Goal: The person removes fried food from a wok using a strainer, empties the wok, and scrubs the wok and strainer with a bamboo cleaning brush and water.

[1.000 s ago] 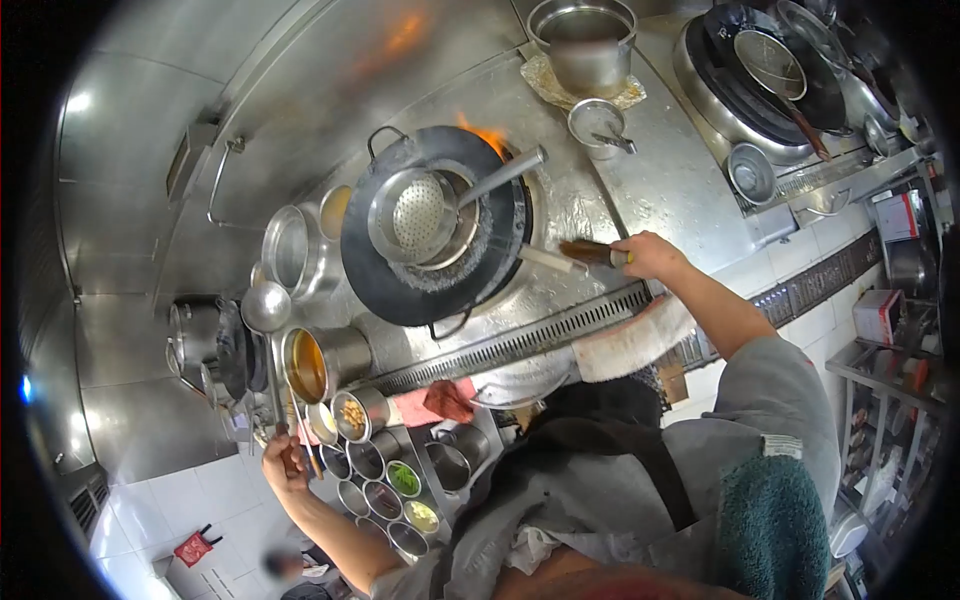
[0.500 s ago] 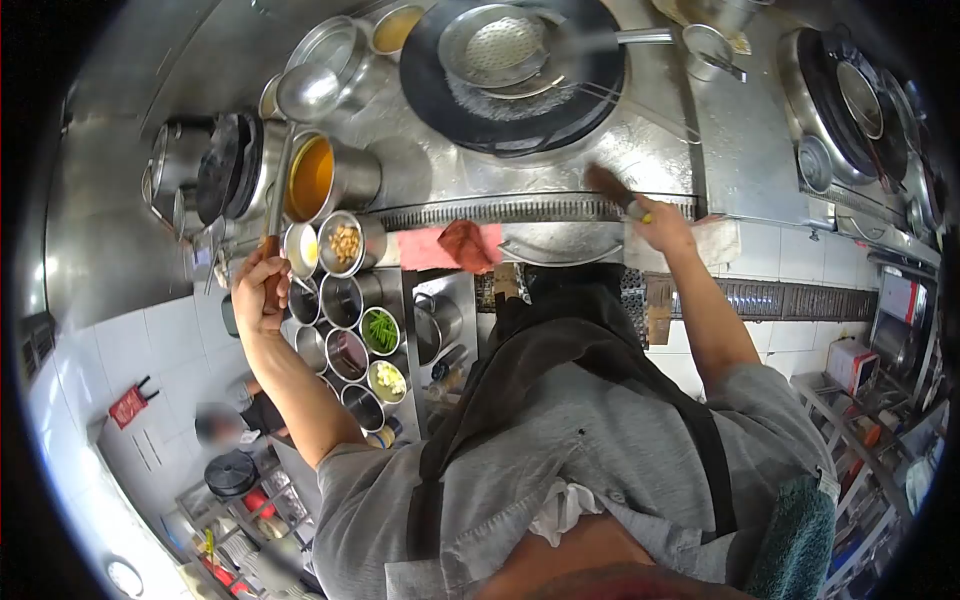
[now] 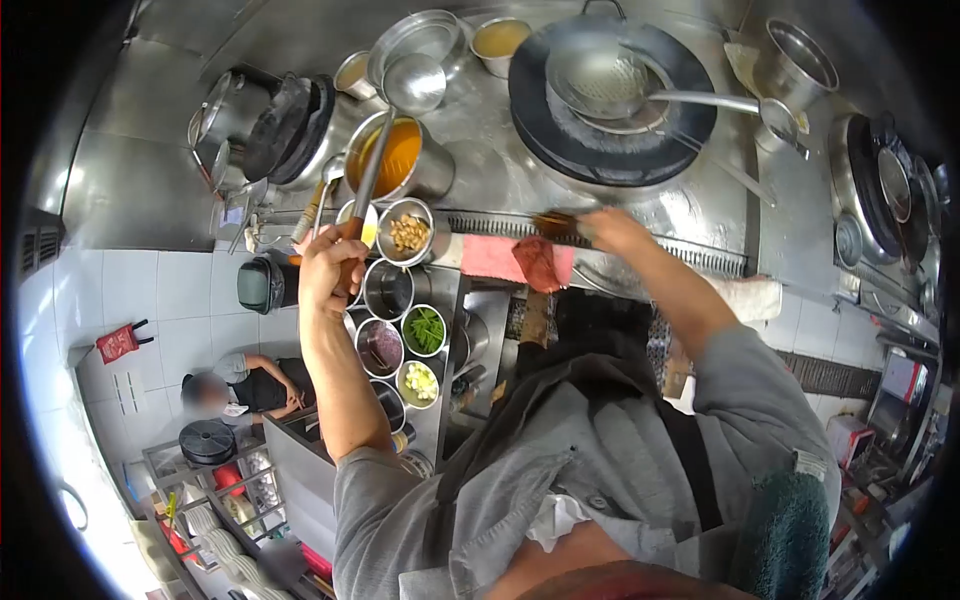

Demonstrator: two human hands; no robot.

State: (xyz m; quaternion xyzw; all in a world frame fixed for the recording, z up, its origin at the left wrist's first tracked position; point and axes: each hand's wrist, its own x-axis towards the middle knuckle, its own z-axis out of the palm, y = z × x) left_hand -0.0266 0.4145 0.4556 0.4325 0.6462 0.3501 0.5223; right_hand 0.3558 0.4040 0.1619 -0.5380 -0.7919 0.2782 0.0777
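Note:
My left hand (image 3: 328,268) grips the wooden handle of a long metal ladle (image 3: 414,83). The ladle's bowl hangs by a pot of orange liquid (image 3: 398,160), its shaft crossing over that pot. Beneath the handle stand a tin of nuts (image 3: 408,232) and a cup with something yellow (image 3: 366,226). At the stove's front grating, my right hand (image 3: 612,232) is closed around a brown brush (image 3: 555,223), blurred by motion. Close to the brush, a dark red cloth (image 3: 541,264) lies over a pink cloth (image 3: 487,256).
A black wok (image 3: 610,160) with strainers (image 3: 598,82) on it sits at the back. Tins of chopped greens (image 3: 424,330) and pale yellow pieces (image 3: 417,384) stand left of my body. Another person (image 3: 262,385) is at the far left. More pans (image 3: 855,185) are stacked at right.
My right hand has brought the brush left and down toward the front grating. My left hand still holds the ladle. The whole view has shifted, with the stove further right.

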